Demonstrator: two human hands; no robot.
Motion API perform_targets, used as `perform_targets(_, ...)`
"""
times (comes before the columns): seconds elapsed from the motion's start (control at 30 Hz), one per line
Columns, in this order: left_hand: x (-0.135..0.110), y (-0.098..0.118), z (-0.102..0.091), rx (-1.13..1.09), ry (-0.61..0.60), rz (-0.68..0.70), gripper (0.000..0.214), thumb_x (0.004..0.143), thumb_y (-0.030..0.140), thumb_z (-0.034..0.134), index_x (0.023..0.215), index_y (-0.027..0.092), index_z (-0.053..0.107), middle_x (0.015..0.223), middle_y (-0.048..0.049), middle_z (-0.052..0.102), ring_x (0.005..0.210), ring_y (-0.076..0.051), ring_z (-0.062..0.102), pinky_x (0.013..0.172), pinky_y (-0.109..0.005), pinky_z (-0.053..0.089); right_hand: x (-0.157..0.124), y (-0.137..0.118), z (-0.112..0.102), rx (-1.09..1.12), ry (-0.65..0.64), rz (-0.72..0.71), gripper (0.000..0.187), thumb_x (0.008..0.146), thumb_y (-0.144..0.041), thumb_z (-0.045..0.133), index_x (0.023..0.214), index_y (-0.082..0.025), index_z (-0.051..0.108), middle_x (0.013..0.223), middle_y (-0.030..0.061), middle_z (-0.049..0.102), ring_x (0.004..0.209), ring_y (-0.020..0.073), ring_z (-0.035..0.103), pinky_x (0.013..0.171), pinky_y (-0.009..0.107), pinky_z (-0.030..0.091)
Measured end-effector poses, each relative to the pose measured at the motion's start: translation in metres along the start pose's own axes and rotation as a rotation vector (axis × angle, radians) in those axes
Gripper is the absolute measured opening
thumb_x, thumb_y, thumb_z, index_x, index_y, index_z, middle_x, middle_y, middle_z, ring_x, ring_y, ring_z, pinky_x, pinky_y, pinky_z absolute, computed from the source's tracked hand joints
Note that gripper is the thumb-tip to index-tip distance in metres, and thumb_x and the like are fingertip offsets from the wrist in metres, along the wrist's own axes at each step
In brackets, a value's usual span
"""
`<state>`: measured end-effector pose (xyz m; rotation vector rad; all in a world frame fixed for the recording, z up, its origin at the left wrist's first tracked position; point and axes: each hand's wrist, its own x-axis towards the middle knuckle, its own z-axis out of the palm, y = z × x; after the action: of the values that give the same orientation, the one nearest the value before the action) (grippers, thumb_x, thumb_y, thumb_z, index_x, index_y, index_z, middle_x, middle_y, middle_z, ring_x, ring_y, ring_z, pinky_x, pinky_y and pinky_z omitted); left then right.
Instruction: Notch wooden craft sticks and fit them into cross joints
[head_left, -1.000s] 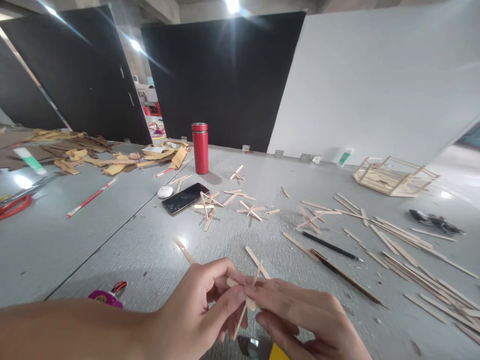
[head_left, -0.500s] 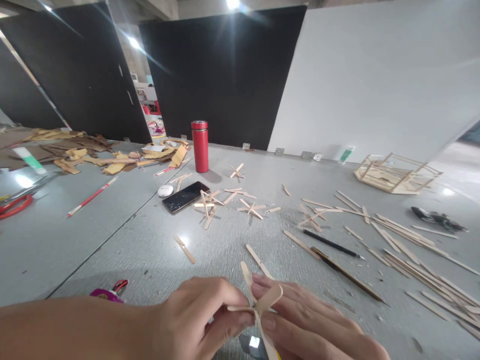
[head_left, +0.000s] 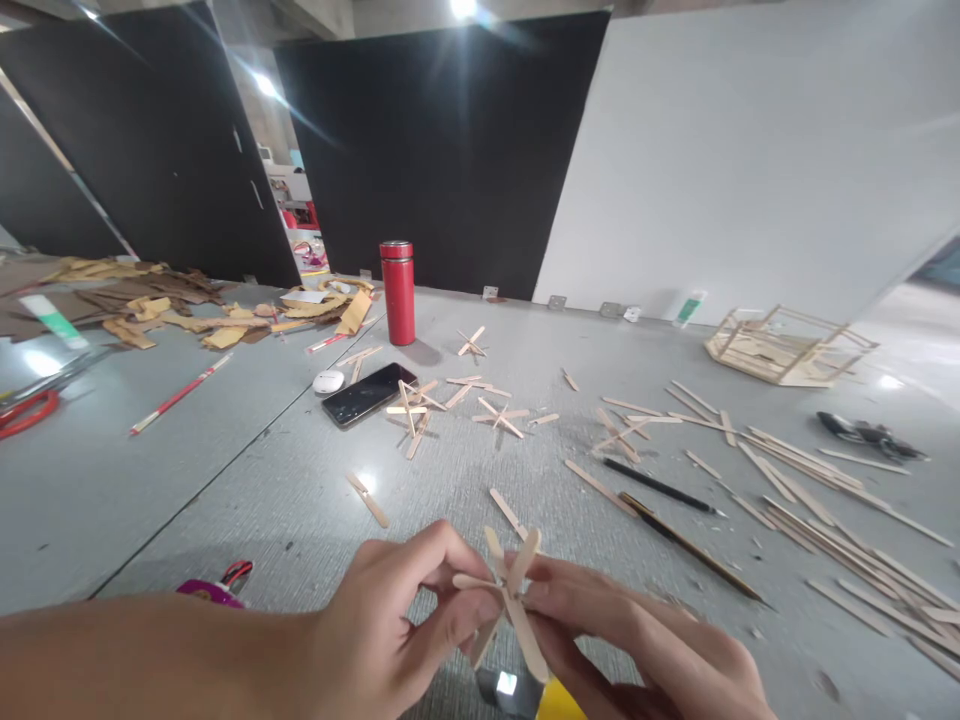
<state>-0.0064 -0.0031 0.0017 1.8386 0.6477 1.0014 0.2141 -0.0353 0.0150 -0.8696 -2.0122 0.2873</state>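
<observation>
Between my two hands is a small star of crossed craft sticks (head_left: 526, 640), its flat, round-ended arms pointing several ways. My left hand (head_left: 420, 610) pinches it from the left, thumb near the crossing point. From the right, the fingertips of my right hand (head_left: 637, 620) press against the same star close to its middle. One loose craft stick (head_left: 508, 513) lies on the table just beyond the fingers. Below the star, a yellow object (head_left: 559, 702) and a dark shiny one beside it are partly hidden by my right hand.
Farther off lie more crossed sticks (head_left: 501, 417), a phone (head_left: 369, 394) and a white earbud case (head_left: 328, 382). A red flask (head_left: 398, 295) stands behind them. To the right are a black pencil (head_left: 660, 487), a brown pen (head_left: 694, 548), several thin wood strips (head_left: 840, 560) and a wooden frame (head_left: 787, 350).
The stick star has turned in my hands, so its front arm now points down toward me. My right hand's fingers have drawn back and bent, showing more of the yellow object.
</observation>
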Motion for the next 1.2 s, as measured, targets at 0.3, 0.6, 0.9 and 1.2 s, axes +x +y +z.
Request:
perform_targets(0.3,0.010,0.003,0.000,-0.428,-0.032,-0.299,0.018,0.101,0.035,0.065,0.099,0.017,0.062,0.080,-0.0011,0.069,0.072,-0.012,0.062,0.069,-0.023,0.052,0.010,-0.003,0.002,0.440,-0.035,0.660,0.015,0.095,-0.034,0.072,0.087,-0.022,0.072,0.057,-0.0025,0.071,0.047,0.0125,0.069,0.048,0.017,0.060)
perform_targets(0.6,0.014,0.003,0.000,-0.611,-0.019,-0.421,0.014,0.085,0.024,0.084,0.089,0.013,0.076,0.079,-0.0037,0.076,0.074,-0.013,0.068,0.072,-0.023,0.053,0.009,-0.007,0.004,0.446,-0.055,0.702,0.018,0.094,-0.035,0.074,0.083,-0.021,0.076,0.054,-0.0017,0.072,0.047,0.0116,0.069,0.052,0.017,0.058)
perform_targets(0.9,0.015,0.005,0.000,-0.584,-0.021,-0.458,0.015,0.080,0.021,0.088,0.086,0.014,0.076,0.076,-0.0029,0.076,0.072,-0.013,0.068,0.070,-0.022,0.053,0.005,-0.003,0.007,0.488,-0.113,0.713,0.023,0.099,-0.036,0.068,0.085,-0.019,0.075,0.057,0.0012,0.074,0.045,0.0118,0.066,0.051,0.020,0.055)
perform_targets(1.2,0.013,0.004,-0.002,-0.420,0.008,-0.446,0.018,0.073,0.018,0.092,0.084,0.017,0.078,0.078,0.0001,0.077,0.073,-0.013,0.069,0.070,-0.021,0.053,0.000,-0.001,0.005,0.336,-0.116,0.484,0.015,0.100,-0.029,0.064,0.092,-0.021,0.074,0.053,-0.0010,0.073,0.047,0.0136,0.070,0.050,0.020,0.054)
